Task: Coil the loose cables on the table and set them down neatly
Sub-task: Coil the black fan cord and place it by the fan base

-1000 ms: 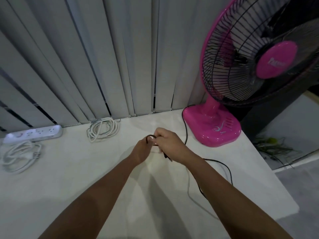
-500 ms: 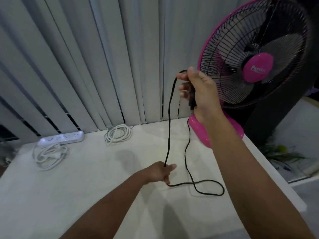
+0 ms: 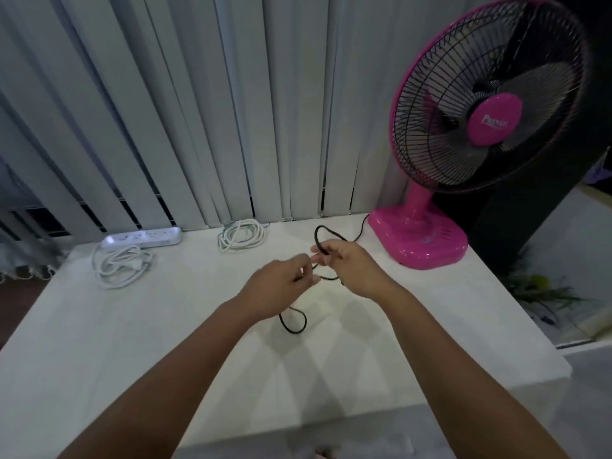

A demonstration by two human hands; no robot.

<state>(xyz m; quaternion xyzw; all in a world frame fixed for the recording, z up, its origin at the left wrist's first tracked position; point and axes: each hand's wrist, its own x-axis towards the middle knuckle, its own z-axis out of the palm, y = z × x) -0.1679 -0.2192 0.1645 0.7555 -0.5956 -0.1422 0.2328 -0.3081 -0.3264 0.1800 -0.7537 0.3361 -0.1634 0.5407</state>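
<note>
A thin black cable (image 3: pixel 318 234) runs from the pink fan (image 3: pixel 418 241) across the white table (image 3: pixel 165 342). My right hand (image 3: pixel 352 268) grips a loop of it that stands up above my fingers. My left hand (image 3: pixel 280 286) pinches the same cable just to the left, and a small loop hangs below it to the table. The two hands are close together over the middle of the table. A coiled white cable (image 3: pixel 241 238) lies at the back. Another white cable (image 3: pixel 121 265) lies bundled at the back left.
A white power strip (image 3: pixel 144 238) sits at the back left by the bundled cable. Vertical blinds (image 3: pixel 231 111) hang behind the table. The fan stands on the back right corner, close to the table's right edge. Floor and plants lie beyond that edge.
My right hand came down from high by the fan to just above the table. My left hand rose to meet it, and the long hanging span of cable became short loops.
</note>
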